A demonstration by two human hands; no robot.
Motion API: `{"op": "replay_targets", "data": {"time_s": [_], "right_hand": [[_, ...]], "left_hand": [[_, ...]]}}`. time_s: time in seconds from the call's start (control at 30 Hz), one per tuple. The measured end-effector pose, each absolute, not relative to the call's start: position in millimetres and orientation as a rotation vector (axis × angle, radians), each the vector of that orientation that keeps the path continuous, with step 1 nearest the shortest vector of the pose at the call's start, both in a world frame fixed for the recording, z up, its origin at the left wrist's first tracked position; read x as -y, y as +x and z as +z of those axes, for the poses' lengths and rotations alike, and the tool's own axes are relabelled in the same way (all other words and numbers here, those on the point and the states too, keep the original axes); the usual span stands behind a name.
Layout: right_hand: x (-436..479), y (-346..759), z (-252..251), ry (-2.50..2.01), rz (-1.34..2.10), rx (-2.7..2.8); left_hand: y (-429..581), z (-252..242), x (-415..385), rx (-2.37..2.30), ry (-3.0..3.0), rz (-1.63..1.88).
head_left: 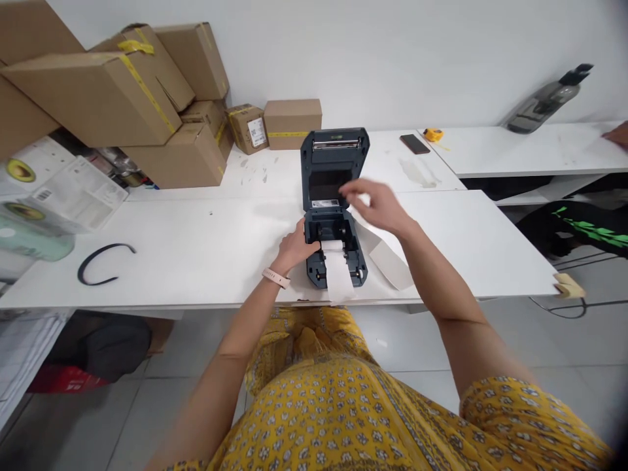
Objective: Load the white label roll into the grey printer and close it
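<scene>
A dark label printer [362, 252] stands on the white table with its lid [305, 173] raised. Inside sits a small white label roll [332, 246], and its paper strip [339, 278] runs out over the front edge. My left hand [296, 248], with a pink band on the wrist, grips the printer's left side, its thumb over the rim by the roll. In front of the lid's right side, my right hand [377, 204] hangs in the air, slightly blurred. Its fingers are bent and apart from the thumb, with nothing visible in them.
A white paper piece [391, 263] lies right of the printer. Cardboard boxes [112, 98] are stacked at the back left, near a dark headband [83, 265]. Behind are a phone [415, 144] and yellow tape measure [434, 135]. A spray bottle [544, 104] stands far right.
</scene>
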State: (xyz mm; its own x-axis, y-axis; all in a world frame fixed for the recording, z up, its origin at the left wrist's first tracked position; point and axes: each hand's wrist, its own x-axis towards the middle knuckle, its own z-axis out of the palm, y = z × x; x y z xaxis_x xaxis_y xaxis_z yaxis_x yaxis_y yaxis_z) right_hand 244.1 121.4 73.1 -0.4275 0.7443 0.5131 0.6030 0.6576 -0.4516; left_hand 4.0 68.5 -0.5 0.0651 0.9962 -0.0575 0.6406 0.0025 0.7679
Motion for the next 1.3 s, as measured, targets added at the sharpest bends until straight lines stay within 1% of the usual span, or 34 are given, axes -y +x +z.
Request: {"op": "replay_targets", "data": {"time_s": [0.1,0.2,0.3,0.4,0.57,0.7,0.77,0.83,0.9,0.93,0.97,1.07,1.17,1.23,1.3], "right_hand": [[-114,240,56,-1.075,0.417,2.569],[-118,230,41,-1.059,0.443,2.792],[-125,218,33,-1.04,0.554,2.96],[-128,211,32,-1.058,0.634,3.022],[-128,213,31,-1.054,0.696,3.044],[-129,221,34,-0.984,0.745,2.992],[-128,230,41,-0.87,0.838,2.917],[-124,245,50,-0.732,1.028,2.753],[-117,271,55,-0.643,1.17,2.473],[-113,288,55,-0.63,1.184,2.309],[-108,307,53,-0.632,1.128,2.115],[-88,374,34,-0.726,0.792,1.537],[-66,440,5,-1.034,0.553,1.131],[-55,468,-14,-1.146,0.43,0.958],[-49,479,-33,-1.192,0.362,1.022]], "left_hand": [[2,9,-77,-1.588,1.789,0.627],[3,12,-80,-1.522,1.769,0.583],[3,12,-78,-1.551,1.704,0.565],[1,9,-77,-1.541,1.651,0.598],[-8,3,-80,-1.371,1.531,0.691],[-9,-1,-82,-1.393,1.565,0.875],[-8,-1,-81,-1.406,1.576,0.882],[-7,0,-79,-1.395,1.567,0.77],[-6,2,-77,-1.392,1.574,0.668],[-6,2,-76,-1.402,1.584,0.643],[-6,2,-76,-1.417,1.593,0.635],[-7,0,-75,-1.437,1.58,0.662],[-6,-3,-76,-1.433,1.562,0.681],[-5,-3,-76,-1.447,1.573,0.634],[-5,-2,-76,-1.468,1.594,0.596]]}}
